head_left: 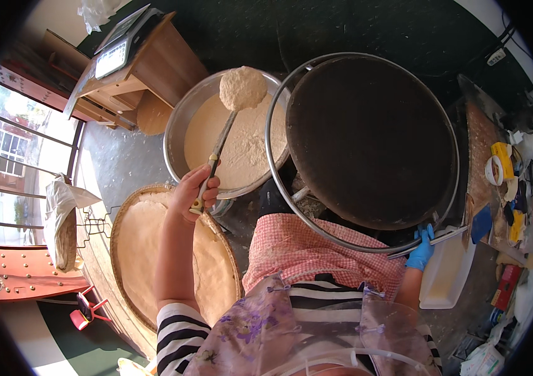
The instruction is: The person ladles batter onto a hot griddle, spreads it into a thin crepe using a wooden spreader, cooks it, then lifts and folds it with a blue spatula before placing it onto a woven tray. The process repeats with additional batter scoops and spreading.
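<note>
Holding lumpy batter (242, 89), ladle (223, 135) probably metal

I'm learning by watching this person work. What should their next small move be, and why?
I'd probably swing the loaded ladle to the right, over the round black griddle. The left hand grips the ladle's handle, its far end is heaped with thick pale batter above the metal basin, and the griddle beside that basin looks dark all over, with no batter visible on it.
</note>
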Motion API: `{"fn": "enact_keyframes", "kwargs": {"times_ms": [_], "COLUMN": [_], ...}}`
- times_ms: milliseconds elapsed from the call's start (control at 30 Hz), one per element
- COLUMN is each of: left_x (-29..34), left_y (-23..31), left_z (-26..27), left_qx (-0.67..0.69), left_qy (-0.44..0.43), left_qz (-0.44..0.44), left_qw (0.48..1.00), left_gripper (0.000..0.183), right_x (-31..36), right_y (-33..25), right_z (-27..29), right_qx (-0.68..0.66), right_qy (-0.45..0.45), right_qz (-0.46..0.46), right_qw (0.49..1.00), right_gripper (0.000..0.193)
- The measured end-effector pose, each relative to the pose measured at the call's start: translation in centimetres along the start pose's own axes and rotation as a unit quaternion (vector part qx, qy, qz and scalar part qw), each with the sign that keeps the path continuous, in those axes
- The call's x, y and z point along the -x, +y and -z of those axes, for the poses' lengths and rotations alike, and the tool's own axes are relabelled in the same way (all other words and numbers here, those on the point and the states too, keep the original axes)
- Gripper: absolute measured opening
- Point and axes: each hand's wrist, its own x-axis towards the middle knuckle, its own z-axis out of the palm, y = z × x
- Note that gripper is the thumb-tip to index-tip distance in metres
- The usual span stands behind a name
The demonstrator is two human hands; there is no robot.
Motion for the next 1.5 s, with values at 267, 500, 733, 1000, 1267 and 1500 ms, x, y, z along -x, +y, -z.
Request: {"fn": "enact_keyframes", "kwargs": {"times_ms": [267, 500, 733, 1000, 1267, 1500], "left_x": [-9.5, -11.4, -12.7, -12.3, -9.2, -7.9], "left_y": [-10.7, -18.8, -15.7, -12.7, -12.2, -16.5], "left_z": [-7.9, -4.3, -2.2, -3.3, 2.0, 11.5], "left_qx": [-0.254, -0.595, -0.6, -0.101, 0.219, 0.145], "left_qy": [0.064, 0.201, 0.192, -0.038, -0.159, 0.074], "left_qz": [-0.191, -0.433, -0.522, -0.198, -0.077, -0.099], "left_qw": [0.946, 0.646, 0.575, 0.974, 0.959, 0.982], "left_gripper": [0.032, 0.045, 0.044, 0.035, 0.04, 0.019], "right_x": [-2.2, 0.4, 2.9, 1.6, 7.7, 12.7], "right_y": [-1.2, -5.5, -11.5, -8.5, -6.7, -10.1], "right_z": [0.6, -3.8, -20.0, -38.0, -41.4, -33.9], "right_qx": [0.005, 0.299, 0.275, 0.465, 0.698, 0.756], "right_qy": [-0.017, 0.021, -0.204, -0.323, -0.388, -0.394], "right_qz": [-0.004, 0.231, 0.106, 0.097, 0.25, 0.243], "right_qw": [1.0, 0.925, 0.934, 0.819, 0.547, 0.462], "right_gripper": [0.032, 0.021, 0.044, 0.057, 0.062, 0.058]}}
